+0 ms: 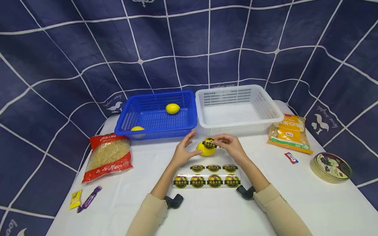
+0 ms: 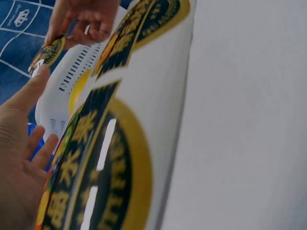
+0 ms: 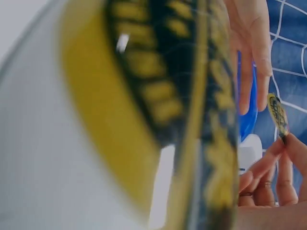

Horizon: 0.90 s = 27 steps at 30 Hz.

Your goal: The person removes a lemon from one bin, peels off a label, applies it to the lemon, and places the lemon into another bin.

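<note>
A yellow lemon (image 1: 205, 150) rests on the white table between the two hands. My right hand (image 1: 231, 147) pinches a round black-and-gold fruit sticker (image 1: 209, 143) by its edge, and the sticker overlaps the lemon's top in the head view. On the other side, my left hand (image 1: 183, 152) has its fingers spread, the thumb right at the lemon's side. In the right wrist view the sticker (image 3: 277, 114) stands up from the right fingertips (image 3: 288, 141). Nearer the body lies a glossy sticker sheet (image 1: 183, 171) with several such stickers, large and close in both wrist views.
Behind the hands stand a blue basket (image 1: 156, 133) with two lemons and a white basket (image 1: 242, 126). Left lie a red noodle bag (image 1: 107, 155), a yellow packet (image 1: 75, 199) and a purple candy (image 1: 89, 199). Right are an orange bag (image 1: 290, 132), a small wrapper (image 1: 291, 158) and a round tin (image 1: 330, 167).
</note>
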Each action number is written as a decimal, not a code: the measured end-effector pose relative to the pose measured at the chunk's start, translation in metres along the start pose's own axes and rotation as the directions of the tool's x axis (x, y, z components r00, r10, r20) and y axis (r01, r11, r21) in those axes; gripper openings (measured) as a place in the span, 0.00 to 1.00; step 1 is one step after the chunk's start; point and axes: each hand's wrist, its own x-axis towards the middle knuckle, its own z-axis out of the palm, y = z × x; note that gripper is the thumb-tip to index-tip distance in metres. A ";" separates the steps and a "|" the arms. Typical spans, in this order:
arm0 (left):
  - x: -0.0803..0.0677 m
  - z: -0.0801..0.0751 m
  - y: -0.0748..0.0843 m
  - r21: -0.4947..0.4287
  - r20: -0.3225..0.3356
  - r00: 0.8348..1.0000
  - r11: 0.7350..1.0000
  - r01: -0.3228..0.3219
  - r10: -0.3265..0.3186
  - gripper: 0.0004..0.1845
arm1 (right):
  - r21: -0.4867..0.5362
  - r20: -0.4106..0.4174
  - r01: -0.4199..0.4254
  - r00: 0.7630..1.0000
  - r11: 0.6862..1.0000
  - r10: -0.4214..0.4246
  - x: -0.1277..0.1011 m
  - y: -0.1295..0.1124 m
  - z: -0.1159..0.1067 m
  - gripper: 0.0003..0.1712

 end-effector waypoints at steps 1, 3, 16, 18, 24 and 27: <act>-0.001 0.002 -0.004 0.001 0.014 1.000 1.000 0.004 -0.004 0.43 | 0.006 0.001 -0.005 1.000 1.000 0.005 0.000 0.002 0.001 0.18; -0.003 0.006 -0.010 -0.002 0.043 0.999 1.000 0.014 -0.014 0.44 | 0.008 0.005 -0.011 1.000 1.000 0.011 0.001 0.005 0.002 0.18; -0.002 0.020 -0.027 0.005 0.057 0.998 1.000 0.031 -0.031 0.36 | -0.044 -0.012 0.040 0.999 0.998 -0.041 0.007 0.029 0.005 0.15; -0.002 0.022 -0.035 0.011 0.049 0.998 0.999 0.045 -0.046 0.36 | -0.048 -0.005 0.075 0.997 0.996 -0.075 0.008 0.031 0.006 0.14; -0.002 0.025 -0.056 -0.004 0.035 0.998 0.998 0.059 -0.059 0.35 | -0.103 -0.023 0.094 0.995 0.990 -0.097 0.008 0.034 0.009 0.12; -0.002 0.026 -0.058 0.005 0.031 0.999 1.000 0.024 -0.024 0.35 | -0.132 -0.032 0.062 0.997 0.989 -0.067 0.009 0.033 0.010 0.14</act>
